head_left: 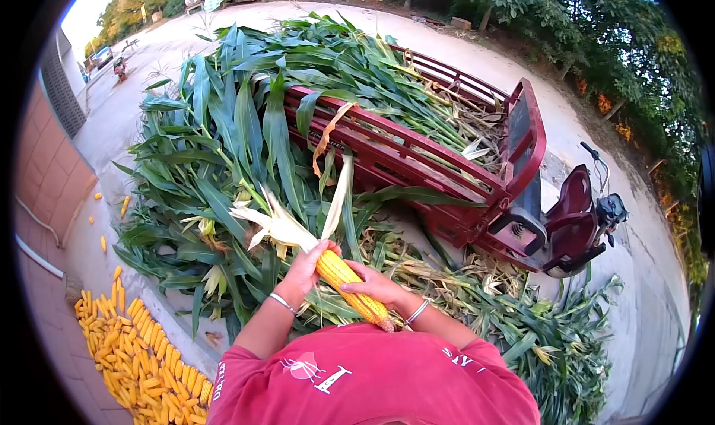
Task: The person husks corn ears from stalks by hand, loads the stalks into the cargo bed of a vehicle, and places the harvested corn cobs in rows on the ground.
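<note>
A yellow corn cob lies slantwise in front of my chest, its kernels bare and its tip toward my shirt. Pale husk is peeled back at its base and still joins a green stalk. My left hand is closed round the base of the cob, where the husk begins. Lower down, my right hand wraps the cob's side, with the thumb on the kernels. Both palms are hidden. Just beyond my hands rises a heap of green corn stalks.
A red cargo tricycle loaded with corn stalks stands ahead to the right. Bare yellow cobs are piled on the ground at lower left, near a tiled wall. More cut stalks lie at right. Trees line the road.
</note>
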Tool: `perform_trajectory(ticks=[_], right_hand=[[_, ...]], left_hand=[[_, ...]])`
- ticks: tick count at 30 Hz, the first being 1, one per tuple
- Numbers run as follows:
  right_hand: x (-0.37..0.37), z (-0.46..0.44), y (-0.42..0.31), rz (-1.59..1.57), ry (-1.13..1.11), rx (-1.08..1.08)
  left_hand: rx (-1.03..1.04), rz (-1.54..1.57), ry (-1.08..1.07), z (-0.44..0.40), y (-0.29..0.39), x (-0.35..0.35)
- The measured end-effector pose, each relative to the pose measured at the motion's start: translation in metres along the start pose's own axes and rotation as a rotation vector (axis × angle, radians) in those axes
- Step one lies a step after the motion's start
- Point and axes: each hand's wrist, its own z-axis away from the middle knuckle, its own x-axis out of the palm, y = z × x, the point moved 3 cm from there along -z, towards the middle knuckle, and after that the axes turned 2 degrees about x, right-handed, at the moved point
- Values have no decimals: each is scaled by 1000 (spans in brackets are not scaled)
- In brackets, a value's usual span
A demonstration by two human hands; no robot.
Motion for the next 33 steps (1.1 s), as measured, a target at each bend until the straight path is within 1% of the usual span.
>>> perform_trajectory(ticks=[1,3,4,6,7,9,10,12,14,15,16,17,18,20,23,26,27,28,29,30,32,33], right_hand=[[-1,2,0,2,3,-2],[1,6,2,-184,-107,178],[2,9,-1,-185,-105,176],[8,17,-11,-215,-103,255],[8,16,-8,-214,-101,253],[8,11,-8,-15,6,66],[9,11,-8,-14,6,66],[11,11,-19,292,65,-89],[13,8,-21,274,102,-63],[12,5,-20,147,92,-75],[12,3,-20,19,82,-87],[16,8,-31,-68,97,-76],[17,6,-31,-69,103,-80],[17,2,-32,-231,57,-89],[20,0,-41,-277,86,-126],[18,-1,-40,-336,110,-146],[15,-3,-36,-330,87,-128],[15,-2,-33,-329,78,-116],[16,1,-30,-376,112,-123],[14,-1,-23,-371,70,-128],[17,-7,11,-1078,-67,-10],[23,-7,-4,-1057,18,-58]], left_hand=[[1,0,-4,-1,1,0],[62,-73,38,4,12,5],[62,-75,36,3,15,6],[137,-8,-19,1,24,11],[145,6,27,0,25,15],[179,35,-14,-1,37,23],[211,64,-51,-1,45,27],[209,31,-32,-7,50,32],[248,272,-86,-19,51,30],[258,311,-2,-17,53,35],[260,310,-6,-20,56,38],[277,327,43,-22,58,38],[292,344,91,-24,62,39],[296,330,103,-28,72,47],[332,348,83,-32,83,52],[292,343,83,-46,80,47],[282,361,72,-53,76,41],[272,374,14,-63,70,29],[256,432,8,-65,68,30],[242,491,15,-65,67,29],[177,1171,-195,-79,68,4],[146,1155,-222,-72,71,15]])
